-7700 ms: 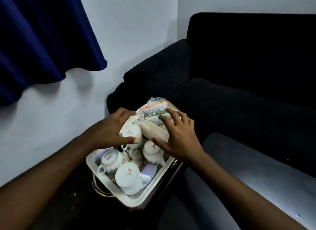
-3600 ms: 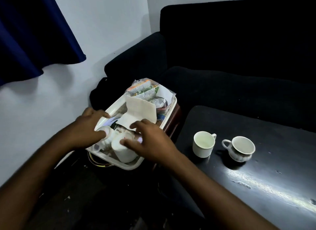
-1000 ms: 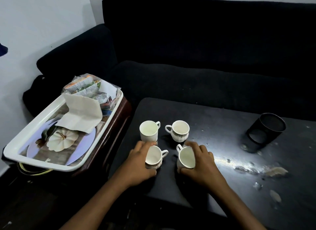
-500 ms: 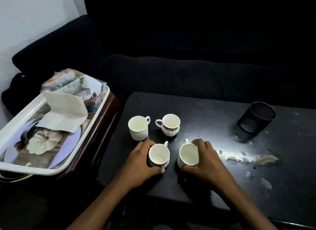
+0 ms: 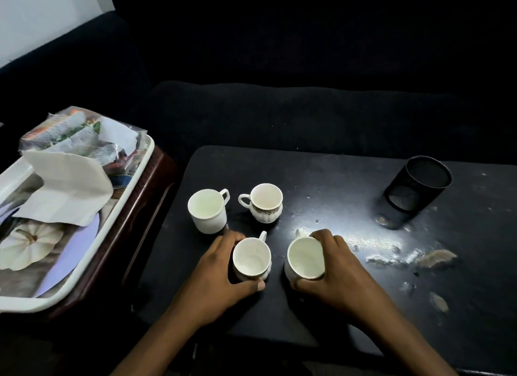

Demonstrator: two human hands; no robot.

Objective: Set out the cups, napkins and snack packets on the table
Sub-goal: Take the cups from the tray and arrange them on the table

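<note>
Several white cups stand upright on the black table (image 5: pixel 321 185). My left hand (image 5: pixel 216 272) wraps a small ribbed cup (image 5: pixel 251 259). A taller plain cup (image 5: pixel 305 259) is gripped by my right hand (image 5: pixel 340 269). Behind them stand a plain cup (image 5: pixel 207 210) and a patterned cup (image 5: pixel 265 202), untouched. At the left a white tray (image 5: pixel 84 259) holds folded white napkins (image 5: pixel 67 192) and a clear bag of snack packets (image 5: pixel 81 135).
A black mesh pen holder (image 5: pixel 415 191) stands at the table's back right. Scuffs and peeled patches (image 5: pixel 433 256) mark the table's right side. The tray rests on a dark wooden side table (image 5: pixel 145 207). A black sofa (image 5: pixel 279 109) runs behind the table.
Two cups have gone from the tray to the table in front of the first pair. Over the last second both hands stay on them; only my view has shifted slightly.
</note>
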